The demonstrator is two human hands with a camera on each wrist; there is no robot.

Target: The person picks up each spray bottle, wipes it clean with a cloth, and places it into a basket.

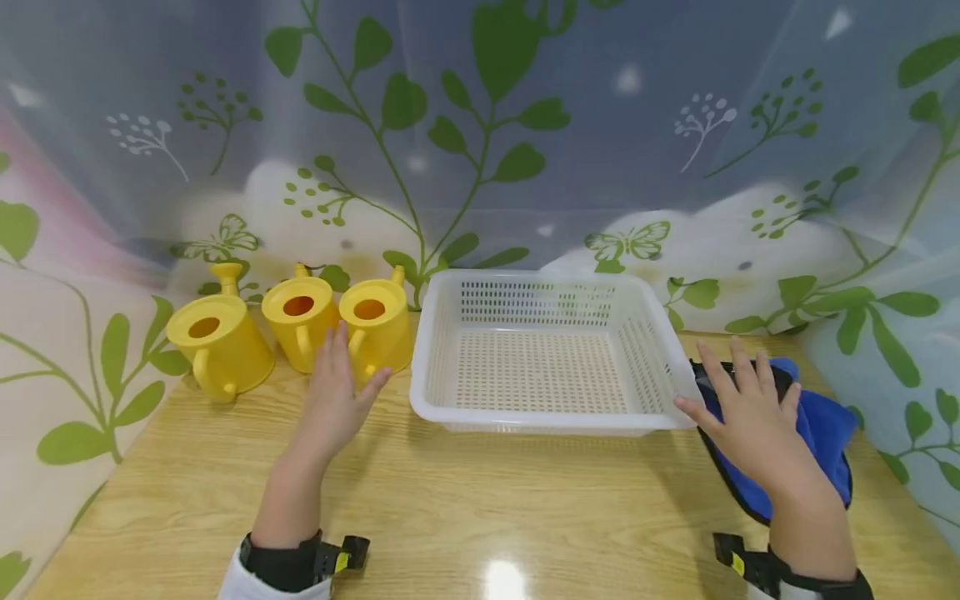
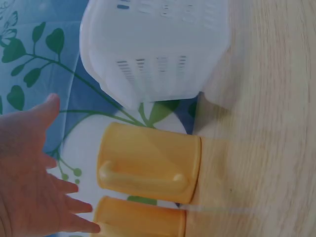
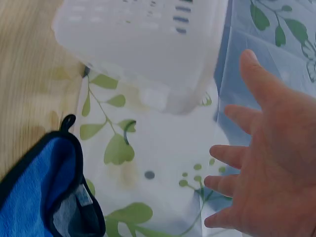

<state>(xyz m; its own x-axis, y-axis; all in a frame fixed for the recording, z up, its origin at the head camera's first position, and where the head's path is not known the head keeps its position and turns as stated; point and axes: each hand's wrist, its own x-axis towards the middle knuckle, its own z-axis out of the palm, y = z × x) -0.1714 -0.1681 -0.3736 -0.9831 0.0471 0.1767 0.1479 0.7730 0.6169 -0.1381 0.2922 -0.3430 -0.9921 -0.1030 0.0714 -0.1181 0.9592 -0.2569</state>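
My left hand point(image 1: 335, 400) is held over the table with its fingers extended, overlapping the middle and right yellow watering cans in the head view. The right watering can point(image 1: 375, 329) stands upright beside the basket, its handle facing me. Close to it is the middle watering can point(image 1: 315, 310), and the left watering can point(image 1: 225, 342) stands a little apart. A white perforated basket point(image 1: 551, 419) sits at centre. My right hand point(image 1: 750, 425), fingers spread, hovers off the basket's right side above a blue cloth point(image 1: 825, 429) with black edging. Neither hand holds anything.
A wooden table point(image 1: 465, 508) carries everything. Behind it hangs a curtain point(image 1: 637, 150) printed with leaves and butterflies, which also closes in both sides. The basket stands near the table's back edge.
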